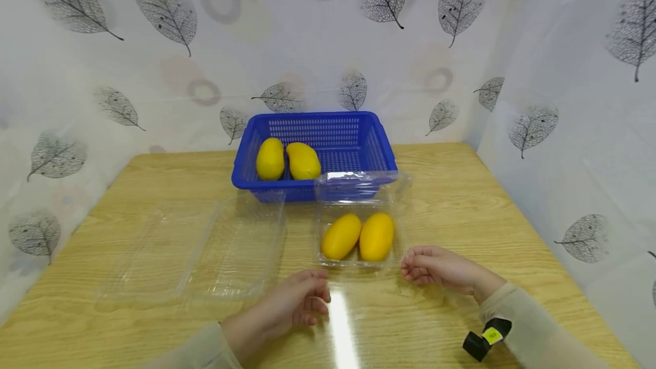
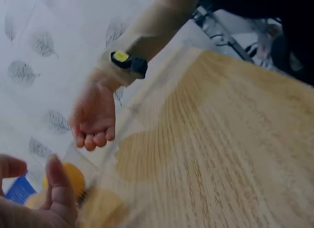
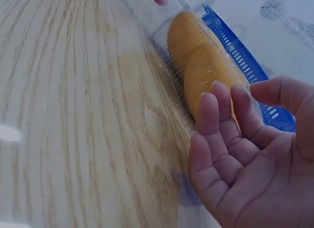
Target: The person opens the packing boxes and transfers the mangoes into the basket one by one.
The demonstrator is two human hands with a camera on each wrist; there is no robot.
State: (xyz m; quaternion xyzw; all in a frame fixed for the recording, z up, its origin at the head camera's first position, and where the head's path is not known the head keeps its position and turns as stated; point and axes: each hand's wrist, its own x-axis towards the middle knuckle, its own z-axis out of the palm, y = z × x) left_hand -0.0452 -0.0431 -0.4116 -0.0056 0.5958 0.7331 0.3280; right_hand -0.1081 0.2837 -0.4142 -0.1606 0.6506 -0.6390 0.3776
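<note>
Two yellow mangoes lie side by side in a clear plastic clamshell box, its lid raised at the blue basket's front. My left hand hovers in front of the box's near left corner, fingers loosely bent and holding nothing. Close to the near right corner is my right hand, also with nothing in its relaxed, half-curled fingers. Whether its fingertips touch the box I cannot tell. In the right wrist view the fingers partly cover the nearer mango.
The blue plastic basket stands at the back of the wooden table, two more mangoes in its left half. A second clear clamshell box lies unfolded on the left. Leaf-patterned cloth surrounds the table's back and sides.
</note>
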